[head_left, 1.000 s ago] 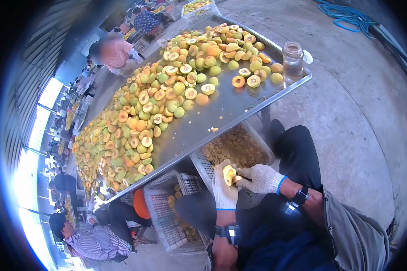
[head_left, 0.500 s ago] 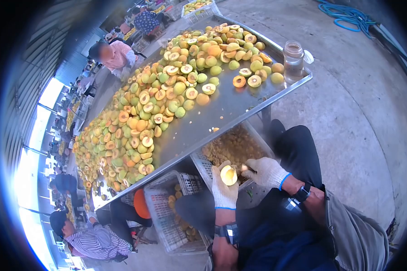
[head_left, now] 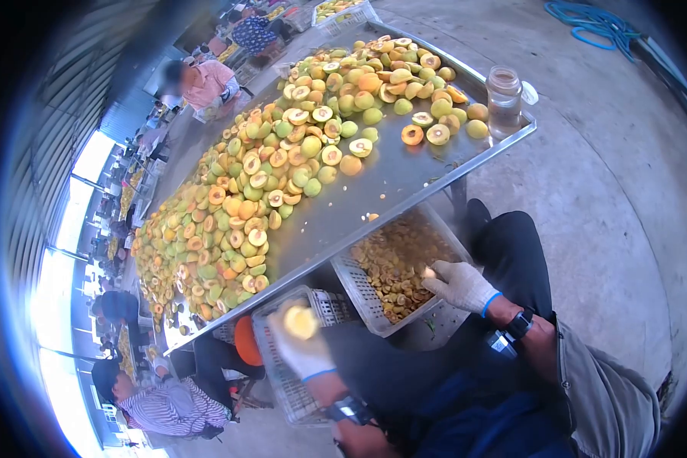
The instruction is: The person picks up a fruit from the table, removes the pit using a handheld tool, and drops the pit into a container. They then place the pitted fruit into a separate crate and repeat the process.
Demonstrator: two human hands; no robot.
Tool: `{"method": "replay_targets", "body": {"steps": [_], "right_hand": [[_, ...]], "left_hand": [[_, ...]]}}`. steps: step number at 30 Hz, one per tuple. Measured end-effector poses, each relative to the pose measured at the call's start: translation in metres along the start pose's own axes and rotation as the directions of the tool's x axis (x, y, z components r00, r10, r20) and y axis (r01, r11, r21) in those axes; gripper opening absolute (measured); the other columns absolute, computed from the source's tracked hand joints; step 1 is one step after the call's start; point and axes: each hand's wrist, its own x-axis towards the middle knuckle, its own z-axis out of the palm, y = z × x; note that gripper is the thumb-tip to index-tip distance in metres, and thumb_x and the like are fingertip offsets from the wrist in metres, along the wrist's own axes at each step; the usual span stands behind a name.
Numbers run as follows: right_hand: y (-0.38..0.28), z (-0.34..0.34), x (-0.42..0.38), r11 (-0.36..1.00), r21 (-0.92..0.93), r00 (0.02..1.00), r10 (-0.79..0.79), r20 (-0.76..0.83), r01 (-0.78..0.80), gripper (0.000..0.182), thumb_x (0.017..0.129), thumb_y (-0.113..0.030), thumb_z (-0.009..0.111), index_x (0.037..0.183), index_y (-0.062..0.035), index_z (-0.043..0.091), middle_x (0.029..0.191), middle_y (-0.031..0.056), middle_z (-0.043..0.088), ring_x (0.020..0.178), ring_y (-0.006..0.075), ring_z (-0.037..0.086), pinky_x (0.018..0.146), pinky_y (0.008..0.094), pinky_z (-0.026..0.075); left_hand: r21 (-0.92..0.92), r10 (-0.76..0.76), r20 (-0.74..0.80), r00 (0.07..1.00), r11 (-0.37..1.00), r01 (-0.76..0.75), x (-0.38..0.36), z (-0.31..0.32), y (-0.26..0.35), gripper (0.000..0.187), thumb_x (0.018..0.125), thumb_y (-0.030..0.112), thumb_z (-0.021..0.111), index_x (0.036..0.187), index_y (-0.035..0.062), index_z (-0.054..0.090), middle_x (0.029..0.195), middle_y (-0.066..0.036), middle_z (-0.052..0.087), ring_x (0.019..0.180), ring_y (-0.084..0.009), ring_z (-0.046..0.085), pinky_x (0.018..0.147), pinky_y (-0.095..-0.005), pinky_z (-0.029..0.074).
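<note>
Fingers of the gloved left hand [head_left: 301, 345] are closed, blurred, around a pitted peach half [head_left: 301, 321] over the left crate [head_left: 282, 374], while the right hand [head_left: 459, 285] pinches something small over the crate of pits [head_left: 393, 263]; many unpitted halves [head_left: 237, 206] are left on the steel table [head_left: 359, 198].

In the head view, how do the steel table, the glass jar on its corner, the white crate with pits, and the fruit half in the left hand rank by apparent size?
1. Steel table, by far the largest.
2. White crate with pits.
3. Glass jar.
4. Fruit half in the left hand: blurred and nearer the camera, so its rank against the jar is unsure.
</note>
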Motion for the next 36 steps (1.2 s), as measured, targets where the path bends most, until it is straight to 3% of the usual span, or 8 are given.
{"method": "replay_targets", "body": {"steps": [3, 4, 9, 11, 12, 17, 26, 36], "right_hand": [[0.004, 0.003, 0.003, 0.997, -0.074, 1.0, -0.02, -0.005, 0.02, 0.035, 0.101, -0.036, 0.062, 0.107, -0.0016, 0.067, 0.089, 0.0265, 0.071, 0.089, 0.045, 0.07, 0.078, 0.0485, 0.054], [0.004, 0.004, 0.004, 0.995, -0.099, 1.0, -0.029, -0.005, 0.029, 0.035, 0.101, -0.036, 0.062, 0.107, -0.0017, 0.066, 0.088, 0.0266, 0.071, 0.088, 0.045, 0.07, 0.077, 0.0483, 0.054], [0.004, 0.009, 0.009, 0.999, 0.023, 0.999, -0.032, 0.031, 0.031, 0.036, 0.1, -0.036, 0.064, 0.107, -0.0013, 0.066, 0.088, 0.0272, 0.07, 0.086, 0.0439, 0.071, 0.075, 0.0474, 0.053], [0.0, 0.008, 0.009, 0.997, 0.066, 0.998, -0.039, 0.042, 0.036, 0.036, 0.1, -0.036, 0.064, 0.107, -0.0012, 0.066, 0.088, 0.0275, 0.07, 0.086, 0.0435, 0.071, 0.074, 0.0471, 0.053], [-0.005, 0.005, 0.008, 0.995, 0.096, 0.998, -0.037, 0.056, 0.031, 0.035, 0.1, -0.035, 0.064, 0.106, -0.001, 0.065, 0.087, 0.0275, 0.069, 0.084, 0.0433, 0.071, 0.073, 0.047, 0.053], [0.001, 0.005, 0.009, 0.988, 0.128, 0.996, -0.087, 0.034, 0.082, 0.033, 0.1, -0.034, 0.065, 0.102, -0.0008, 0.063, 0.082, 0.0265, 0.067, 0.08, 0.0426, 0.07, 0.071, 0.0469, 0.052], [0.005, -0.005, 0.007, 0.982, 0.141, 0.989, -0.135, 0.054, 0.126, 0.032, 0.099, -0.033, 0.066, 0.102, -0.0016, 0.062, 0.084, 0.0235, 0.067, 0.08, 0.0416, 0.068, 0.071, 0.0468, 0.051], [0.002, -0.011, 0.006, 0.96, 0.278, 0.997, 0.044, -0.066, -0.024, 0.033, 0.101, -0.033, 0.064, 0.103, -0.0009, 0.066, 0.08, 0.017, 0.069, 0.075, 0.0264, 0.069, 0.07, 0.0401, 0.052]], "left_hand": [[0.006, 0.004, -0.368, 0.93, 1.0, -0.002, 0.009, -0.039, 0.043, 0.026, 0.098, 0.014, 0.059, 0.109, -0.006, 0.071, 0.111, -0.012, 0.068, 0.095, -0.0223, 0.063, 0.088, -0.0368, 0.054], [0.32, 0.202, -0.455, 0.867, 0.946, -0.052, 0.018, -0.066, 0.024, 0.04, 0.102, 0.025, 0.053, 0.113, -0.0094, 0.071, 0.114, -0.015, 0.07, 0.098, -0.0245, 0.065, 0.093, -0.038, 0.053], [0.383, 0.237, -0.504, 0.831, 0.923, -0.031, 0.003, -0.048, 0.049, 0.034, 0.102, 0.017, 0.053, 0.113, -0.01, 0.071, 0.113, -0.018, 0.073, 0.102, -0.0287, 0.068, 0.093, -0.039, 0.053], [0.558, 0.462, -0.134, 0.877, 0.766, -0.319, -0.015, -0.008, 0.054, 0.03, 0.101, 0.012, 0.054, 0.111, -0.0099, 0.072, 0.108, -0.017, 0.073, 0.099, -0.0306, 0.069, 0.09, -0.0411, 0.055], [0.191, 0.026, -0.132, 0.991, 0.982, -0.001, -0.023, 0.025, 0.069, 0.035, 0.1, 0.025, 0.061, 0.114, -0.0054, 0.072, 0.101, -0.011, 0.072, 0.083, -0.014, 0.066, 0.072, -0.0265, 0.053], [0.064, -0.315, 0.401, 0.86, 0.946, 0.317, -0.061, 0.112, 0.033, 0.034, 0.101, 0.023, 0.068, 0.123, -0.0032, 0.071, 0.102, -0.007, 0.072, 0.078, -0.0083, 0.06, 0.065, -0.0232, 0.051], [-0.125, -0.502, 0.603, 0.62, 0.708, 0.695, -0.065, 0.137, 0.005, 0.031, 0.105, 0.019, 0.06, 0.123, -0.0047, 0.069, 0.097, -0.006, 0.069, 0.075, -0.0109, 0.059, 0.065, -0.0245, 0.049], [-0.125, -0.519, 0.562, 0.644, 0.716, 0.687, -0.057, 0.133, -0.014, 0.024, 0.097, 0.013, 0.07, 0.115, -0.0036, 0.068, 0.099, -0.007, 0.068, 0.084, -0.0141, 0.061, 0.071, -0.0269, 0.051]]}}
